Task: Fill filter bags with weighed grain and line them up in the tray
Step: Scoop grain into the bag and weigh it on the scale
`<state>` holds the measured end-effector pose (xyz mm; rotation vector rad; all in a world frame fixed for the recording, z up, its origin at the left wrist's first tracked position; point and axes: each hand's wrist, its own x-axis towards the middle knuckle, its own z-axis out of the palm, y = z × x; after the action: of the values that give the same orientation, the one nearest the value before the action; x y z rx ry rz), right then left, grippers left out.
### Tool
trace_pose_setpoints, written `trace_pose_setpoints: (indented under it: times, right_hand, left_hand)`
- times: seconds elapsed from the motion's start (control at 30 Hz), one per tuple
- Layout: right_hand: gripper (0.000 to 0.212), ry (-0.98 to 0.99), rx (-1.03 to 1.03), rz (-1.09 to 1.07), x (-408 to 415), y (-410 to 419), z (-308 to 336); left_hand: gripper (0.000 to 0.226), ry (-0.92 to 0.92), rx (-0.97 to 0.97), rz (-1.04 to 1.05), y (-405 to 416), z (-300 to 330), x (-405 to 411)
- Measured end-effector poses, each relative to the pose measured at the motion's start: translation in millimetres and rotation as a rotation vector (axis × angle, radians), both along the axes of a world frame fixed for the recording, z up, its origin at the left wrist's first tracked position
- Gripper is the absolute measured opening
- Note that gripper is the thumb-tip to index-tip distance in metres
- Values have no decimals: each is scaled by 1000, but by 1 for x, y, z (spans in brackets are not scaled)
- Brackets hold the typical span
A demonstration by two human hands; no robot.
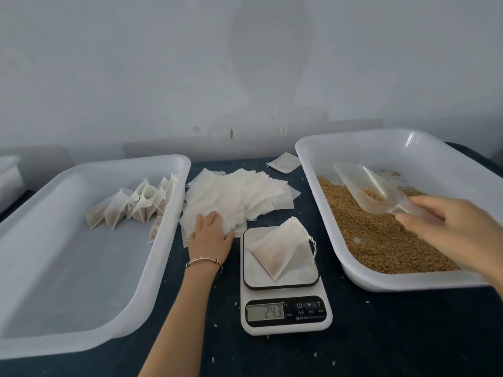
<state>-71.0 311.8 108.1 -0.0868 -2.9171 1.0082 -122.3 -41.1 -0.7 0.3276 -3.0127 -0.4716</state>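
Observation:
A filled filter bag (pixel 283 247) lies on the white scale (pixel 283 308), whose display reads 243. My left hand (pixel 211 231) rests flat on the pile of empty filter bags (pixel 236 194) between the trays. My right hand (pixel 451 221) grips the handle of a clear plastic scoop (pixel 367 186) with a little grain in it, held over the grain (pixel 381 232) in the right tray (pixel 326 151). Several filled bags (pixel 136 202) stand in a row at the far right side of the left tray (pixel 81 268).
A single empty bag (pixel 283 162) lies at the back near the wall. Loose grains are scattered on the dark tabletop (pixel 381 336). Another white container (pixel 9 175) shows at the far left edge.

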Motion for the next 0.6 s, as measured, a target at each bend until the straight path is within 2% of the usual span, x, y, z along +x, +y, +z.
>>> trace_pose_setpoints:
  times: [0.2, 0.4, 0.5, 0.6]
  right_hand:
    - [30, 3, 12, -1, 0, 1, 2]
    - [34, 4, 23, -29, 1, 1, 1]
    - [36, 14, 34, -39, 1, 1, 2]
    - [41, 18, 61, -41, 3, 2, 3]
  left_hand:
    - [50, 26, -104, 165, -7, -4, 8]
    - [49, 103, 123, 128, 4, 8, 29]
    - [37, 333, 205, 88, 14, 25, 42]
    - [26, 772, 468, -58, 32, 58, 55]
